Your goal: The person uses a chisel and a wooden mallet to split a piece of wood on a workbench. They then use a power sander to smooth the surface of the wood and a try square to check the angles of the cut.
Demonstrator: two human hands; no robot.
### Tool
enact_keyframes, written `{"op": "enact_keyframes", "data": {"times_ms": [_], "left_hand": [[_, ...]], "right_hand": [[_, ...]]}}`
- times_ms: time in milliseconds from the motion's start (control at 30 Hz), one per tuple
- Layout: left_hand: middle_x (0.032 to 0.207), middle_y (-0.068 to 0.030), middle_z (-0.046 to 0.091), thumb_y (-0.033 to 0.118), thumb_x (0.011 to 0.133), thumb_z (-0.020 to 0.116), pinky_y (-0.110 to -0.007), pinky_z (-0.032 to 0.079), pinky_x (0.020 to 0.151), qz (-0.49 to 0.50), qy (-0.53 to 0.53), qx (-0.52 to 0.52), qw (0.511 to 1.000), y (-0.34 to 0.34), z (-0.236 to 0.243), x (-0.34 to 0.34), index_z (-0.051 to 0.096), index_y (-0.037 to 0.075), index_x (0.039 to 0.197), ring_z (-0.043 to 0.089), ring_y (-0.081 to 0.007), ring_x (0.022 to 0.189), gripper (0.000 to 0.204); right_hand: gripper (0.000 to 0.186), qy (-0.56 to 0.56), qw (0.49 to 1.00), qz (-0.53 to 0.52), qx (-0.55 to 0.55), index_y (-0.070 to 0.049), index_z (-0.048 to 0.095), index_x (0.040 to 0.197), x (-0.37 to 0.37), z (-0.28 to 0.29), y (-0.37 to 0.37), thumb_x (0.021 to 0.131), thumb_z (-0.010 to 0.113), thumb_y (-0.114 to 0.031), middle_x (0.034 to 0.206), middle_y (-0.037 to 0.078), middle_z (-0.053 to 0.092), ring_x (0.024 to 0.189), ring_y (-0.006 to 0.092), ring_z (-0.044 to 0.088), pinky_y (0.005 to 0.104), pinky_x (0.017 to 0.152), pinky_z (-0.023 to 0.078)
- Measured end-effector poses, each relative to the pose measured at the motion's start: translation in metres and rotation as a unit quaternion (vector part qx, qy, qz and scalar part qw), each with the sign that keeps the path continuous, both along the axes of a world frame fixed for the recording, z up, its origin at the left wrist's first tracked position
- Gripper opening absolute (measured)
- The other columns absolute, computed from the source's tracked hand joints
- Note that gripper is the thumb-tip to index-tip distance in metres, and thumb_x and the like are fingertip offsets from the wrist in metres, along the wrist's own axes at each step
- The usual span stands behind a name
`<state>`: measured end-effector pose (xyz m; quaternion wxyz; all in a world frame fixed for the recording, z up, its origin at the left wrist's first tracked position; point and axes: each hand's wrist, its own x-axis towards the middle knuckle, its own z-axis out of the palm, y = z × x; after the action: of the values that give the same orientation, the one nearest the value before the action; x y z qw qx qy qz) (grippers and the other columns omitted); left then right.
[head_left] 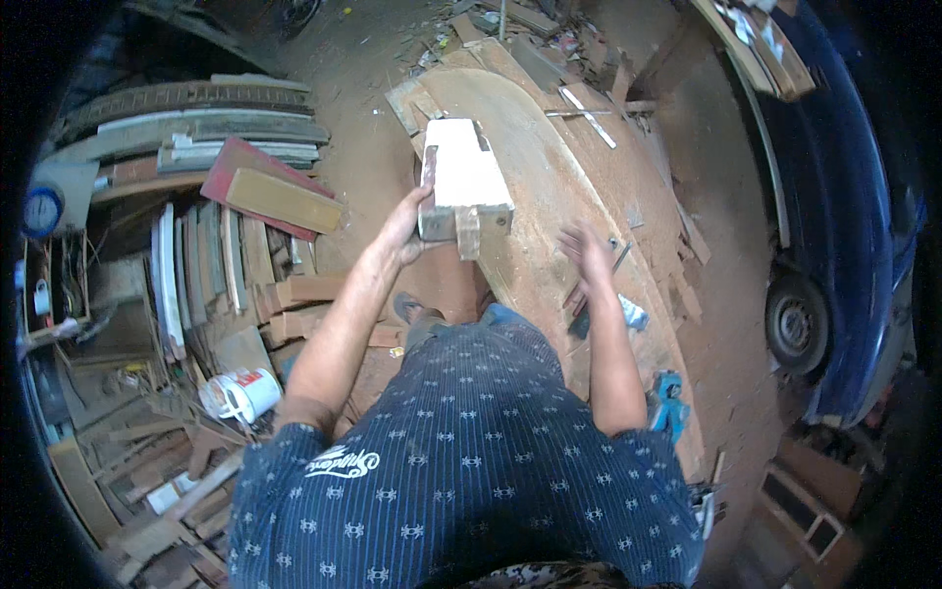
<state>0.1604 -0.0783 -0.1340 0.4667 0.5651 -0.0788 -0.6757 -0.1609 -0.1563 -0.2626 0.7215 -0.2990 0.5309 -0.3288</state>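
My left hand [404, 231] grips the left side of a thick, white-topped wooden block [461, 172], holding it up in front of me. Bare wood shows on its near end, where a short wooden piece [469, 233] sticks out toward me. To the right and apart from the block, my right hand [589, 257] is held over the workbench with its fingers stretched out, slightly smeared by motion, and nothing shows in it. Below both hands lies a long, sawdust-covered wooden board [549, 167]. Beside my right forearm are a few dark, thin tools [581, 319], too unclear to name.
Stacks of boards and offcuts [206, 128] fill the left, with a red-edged panel [275, 191] and a white bucket [245, 395]. A teal power tool [669, 404] rests by my right elbow. A dark blue vehicle [834, 196] stands at right. Wood scraps [549, 49] lie at the back.
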Motion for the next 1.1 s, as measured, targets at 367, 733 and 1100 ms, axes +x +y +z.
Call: {"op": "enact_keyframes", "data": {"times_ms": [367, 733, 1100], "left_hand": [[0.136, -0.0116, 0.059, 0.038, 0.106, 0.045, -0.048, 0.058, 0.098, 0.078, 0.018, -0.029, 0.996, -0.045, 0.038, 0.013, 0.05, 0.013, 0.142, 0.059, -0.0263, 0.125, 0.044], [0.133, -0.0119, 0.06, 0.042, 0.108, 0.039, -0.042, 0.062, 0.085, 0.087, 0.035, -0.047, 0.995, -0.04, 0.023, 0.035, 0.047, 0.013, 0.142, 0.062, -0.0277, 0.115, 0.046], [0.125, -0.0159, 0.062, 0.05, 0.108, 0.037, -0.042, 0.061, 0.06, 0.073, -0.199, 0.081, 0.974, 0.097, -0.116, -0.052, 0.044, 0.002, 0.143, 0.065, -0.0256, 0.105, 0.06]], "right_hand": [[0.084, 0.79, 0.603, -0.034, 0.102, 0.005, 0.059, 0.134, -0.346, 0.002, 0.208, 0.081, 0.074, -0.058, 0.134, 0.027, 0.062, 0.126, 0.0402, 0.059, 0.0473, 0.104, 0.046], [0.055, 0.534, 0.837, -0.042, 0.113, 0.004, 0.067, 0.121, -0.422, -0.027, 0.308, 0.073, 0.083, -0.017, 0.114, 0.017, 0.071, 0.104, 0.0316, 0.067, 0.0414, 0.095, 0.05], [0.027, 0.32, 0.909, -0.244, 0.106, -0.001, 0.065, 0.11, -0.307, 0.082, 0.244, 0.084, 0.068, -0.008, 0.082, 0.01, 0.066, 0.07, 0.0232, 0.065, 0.0378, 0.066, 0.055]]}}
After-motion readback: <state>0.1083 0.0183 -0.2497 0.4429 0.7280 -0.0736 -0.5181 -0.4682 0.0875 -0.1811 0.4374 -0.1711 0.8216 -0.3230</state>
